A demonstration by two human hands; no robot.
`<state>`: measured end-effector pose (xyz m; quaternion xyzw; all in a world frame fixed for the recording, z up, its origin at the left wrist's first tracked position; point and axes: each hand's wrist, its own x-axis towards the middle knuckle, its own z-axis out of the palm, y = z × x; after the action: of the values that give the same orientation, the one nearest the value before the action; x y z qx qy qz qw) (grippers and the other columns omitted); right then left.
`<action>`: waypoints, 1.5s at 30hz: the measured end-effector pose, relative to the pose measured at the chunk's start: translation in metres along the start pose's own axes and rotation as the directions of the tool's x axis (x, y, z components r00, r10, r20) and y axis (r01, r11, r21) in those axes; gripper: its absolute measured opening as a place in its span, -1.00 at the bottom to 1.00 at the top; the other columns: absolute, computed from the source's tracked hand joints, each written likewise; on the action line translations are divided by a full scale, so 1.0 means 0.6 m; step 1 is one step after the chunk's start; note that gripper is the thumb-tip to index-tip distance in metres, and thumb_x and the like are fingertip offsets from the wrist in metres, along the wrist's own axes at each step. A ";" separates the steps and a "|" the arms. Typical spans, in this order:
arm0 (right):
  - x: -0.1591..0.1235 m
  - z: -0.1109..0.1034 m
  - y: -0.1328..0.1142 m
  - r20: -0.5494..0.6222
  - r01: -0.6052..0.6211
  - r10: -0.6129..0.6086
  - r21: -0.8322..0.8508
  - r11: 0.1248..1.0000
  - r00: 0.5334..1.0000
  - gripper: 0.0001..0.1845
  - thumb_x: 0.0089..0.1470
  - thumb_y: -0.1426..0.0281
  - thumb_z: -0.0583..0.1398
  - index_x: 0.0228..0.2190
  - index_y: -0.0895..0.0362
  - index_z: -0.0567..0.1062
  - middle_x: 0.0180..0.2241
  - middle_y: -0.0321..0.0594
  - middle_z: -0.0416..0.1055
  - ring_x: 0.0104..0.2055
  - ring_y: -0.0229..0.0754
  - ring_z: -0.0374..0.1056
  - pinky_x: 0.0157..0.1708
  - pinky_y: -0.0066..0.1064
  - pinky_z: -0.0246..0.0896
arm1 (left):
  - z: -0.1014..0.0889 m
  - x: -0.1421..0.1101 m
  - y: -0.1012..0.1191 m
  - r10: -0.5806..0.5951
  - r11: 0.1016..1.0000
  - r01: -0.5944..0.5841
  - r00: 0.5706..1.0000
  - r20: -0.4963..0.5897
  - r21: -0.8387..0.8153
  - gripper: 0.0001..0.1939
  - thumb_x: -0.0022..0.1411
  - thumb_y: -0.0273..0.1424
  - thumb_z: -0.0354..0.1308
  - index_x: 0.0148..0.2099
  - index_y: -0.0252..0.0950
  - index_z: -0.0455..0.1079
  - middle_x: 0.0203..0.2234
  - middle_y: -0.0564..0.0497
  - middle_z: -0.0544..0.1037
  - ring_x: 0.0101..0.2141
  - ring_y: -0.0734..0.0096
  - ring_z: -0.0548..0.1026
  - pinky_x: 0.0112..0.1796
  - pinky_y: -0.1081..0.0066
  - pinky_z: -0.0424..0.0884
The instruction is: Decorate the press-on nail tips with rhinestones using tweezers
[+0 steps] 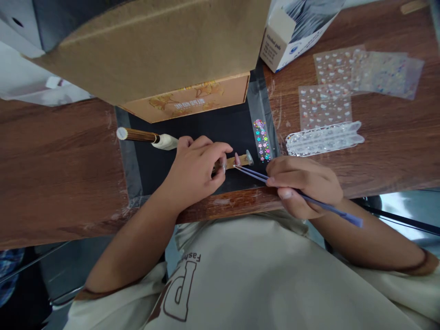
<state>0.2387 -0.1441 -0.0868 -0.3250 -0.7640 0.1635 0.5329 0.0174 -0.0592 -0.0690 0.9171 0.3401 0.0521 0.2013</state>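
My left hand [195, 167] is closed round one end of a small tan strip [243, 160], low over the black mat [154, 167]. A pink false nail [237, 159] and a clear, glossy false nail [249, 157] stand on the strip; more of it is hidden behind my fingers. In my right hand [305, 183] is a pair of purple tweezers [330, 209], pinched between thumb and fingers. Their tips reach the strip beside the pink nail, with a tiny pale speck there that I cannot make out. A strip of colourful flower gems [261, 140] lies just beyond the tips.
A large cardboard box [165, 50] and a printed orange box [192, 101] stand at the back. A bamboo-handled object [137, 134] lies left. On the right are clear nail tips [323, 139], sticker sheets [325, 106] and an alcohol pads box [275, 43]. The table edge [220, 205] runs close to me.
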 end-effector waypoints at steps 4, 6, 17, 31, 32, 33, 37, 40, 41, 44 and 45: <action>-0.001 0.001 0.001 0.002 0.005 -0.005 0.001 1.000 1.000 -0.86 0.19 0.48 0.12 -0.23 0.15 0.47 -0.46 -0.18 0.45 -0.45 -0.20 0.41 -0.46 -0.35 0.44 | 0.001 -0.002 -0.001 0.002 1.000 -0.002 1.000 -0.009 0.006 -0.66 0.18 -0.49 0.10 0.03 -0.21 0.35 -0.30 0.06 0.62 -0.17 0.22 0.49 -0.08 0.13 0.15; -0.001 0.001 0.001 -0.003 0.013 -0.013 0.003 1.000 1.000 -0.87 0.18 0.47 0.13 -0.24 0.15 0.47 -0.46 -0.19 0.44 -0.45 -0.20 0.41 -0.46 -0.35 0.45 | 0.002 -0.003 -0.001 0.008 1.000 -0.008 1.000 -0.016 0.013 -0.68 0.20 -0.47 0.09 0.03 -0.20 0.34 -0.30 0.05 0.63 -0.18 0.22 0.49 -0.08 0.13 0.15; -0.002 0.003 0.001 -0.002 0.011 -0.011 0.013 1.000 1.000 -0.86 0.16 0.52 0.12 -0.23 0.20 0.46 -0.45 -0.15 0.42 -0.43 -0.19 0.39 -0.45 -0.34 0.44 | 0.009 -0.007 0.000 -0.002 1.000 0.002 0.997 -0.080 0.004 -0.68 0.19 -0.48 0.10 0.01 -0.19 0.36 -0.37 0.09 0.62 -0.19 0.21 0.50 -0.09 0.11 0.16; -0.002 0.000 -0.003 0.035 -0.021 0.021 0.001 1.000 0.999 -0.85 0.17 0.54 0.11 -0.22 0.21 0.46 -0.42 -0.15 0.42 -0.42 -0.20 0.39 -0.43 -0.35 0.41 | 0.006 0.000 -0.003 -0.007 0.991 0.001 0.999 -0.041 -0.136 -0.68 0.22 -0.47 0.12 0.03 -0.22 0.39 -0.30 0.11 0.64 -0.14 0.25 0.51 -0.07 0.17 0.13; -0.002 0.000 -0.003 0.034 -0.020 0.020 0.000 1.000 0.999 -0.85 0.17 0.55 0.11 -0.22 0.21 0.46 -0.42 -0.14 0.43 -0.41 -0.20 0.38 -0.43 -0.34 0.41 | 0.007 0.000 -0.003 -0.009 0.991 0.003 0.999 -0.043 -0.137 -0.68 0.20 -0.47 0.13 0.02 -0.21 0.39 -0.31 0.11 0.64 -0.15 0.25 0.51 -0.07 0.17 0.12; -0.002 -0.001 -0.003 0.032 -0.016 0.016 0.001 1.000 0.999 -0.85 0.17 0.55 0.11 -0.22 0.22 0.45 -0.42 -0.14 0.43 -0.41 -0.20 0.38 -0.43 -0.34 0.41 | 0.008 0.000 -0.003 -0.011 0.991 0.004 0.999 -0.045 -0.135 -0.68 0.19 -0.47 0.13 0.02 -0.20 0.40 -0.33 0.12 0.64 -0.16 0.25 0.50 -0.07 0.17 0.12; -0.001 -0.002 -0.002 0.038 -0.002 0.002 0.009 1.000 0.999 -0.85 0.15 0.56 0.12 -0.22 0.22 0.45 -0.42 -0.13 0.43 -0.42 -0.19 0.38 -0.42 -0.33 0.42 | 0.012 0.001 -0.002 -0.013 0.992 0.006 0.999 -0.052 -0.124 -0.67 0.17 -0.47 0.12 0.00 -0.19 0.40 -0.40 0.14 0.60 -0.20 0.26 0.49 -0.08 0.17 0.10; -0.001 -0.002 -0.002 0.039 -0.011 0.011 0.003 1.000 0.999 -0.84 0.16 0.54 0.11 -0.21 0.20 0.45 -0.42 -0.15 0.43 -0.42 -0.20 0.38 -0.42 -0.33 0.43 | 0.014 0.002 -0.001 -0.022 0.994 0.016 0.998 -0.058 -0.109 -0.65 0.14 -0.45 0.16 0.01 -0.21 0.39 -0.40 0.12 0.59 -0.19 0.25 0.48 -0.08 0.16 0.11; -0.001 -0.002 -0.003 0.034 -0.015 0.015 0.001 1.000 0.999 -0.84 0.17 0.54 0.11 -0.21 0.19 0.45 -0.42 -0.16 0.43 -0.42 -0.21 0.38 -0.42 -0.34 0.43 | 0.014 0.002 -0.001 -0.023 0.994 0.017 0.998 -0.060 -0.105 -0.64 0.13 -0.44 0.17 0.01 -0.22 0.39 -0.38 0.11 0.60 -0.18 0.24 0.48 -0.08 0.16 0.12; -0.002 -0.002 -0.005 0.031 -0.033 0.034 -0.015 0.999 0.999 -0.84 0.19 0.54 0.10 -0.21 0.17 0.45 -0.42 -0.17 0.44 -0.41 -0.21 0.39 -0.40 -0.35 0.43 | 0.015 0.001 -0.001 -0.005 0.994 -0.002 0.997 -0.074 -0.105 -0.63 0.14 -0.45 0.17 0.03 -0.22 0.38 -0.28 0.08 0.62 -0.12 0.23 0.47 -0.06 0.16 0.13; -0.003 -0.003 -0.006 0.034 -0.034 0.035 -0.018 0.999 0.999 -0.84 0.19 0.54 0.10 -0.22 0.17 0.45 -0.42 -0.16 0.44 -0.41 -0.21 0.39 -0.40 -0.34 0.43 | 0.015 0.001 -0.002 0.006 0.994 -0.014 0.997 -0.077 -0.108 -0.63 0.15 -0.47 0.16 0.03 -0.22 0.38 -0.26 0.08 0.63 -0.11 0.23 0.47 -0.06 0.16 0.13</action>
<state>0.2394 -0.1478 -0.0853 -0.3398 -0.7687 0.1716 0.5140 0.0192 -0.0611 -0.0777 0.9039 0.3397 0.1067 0.2372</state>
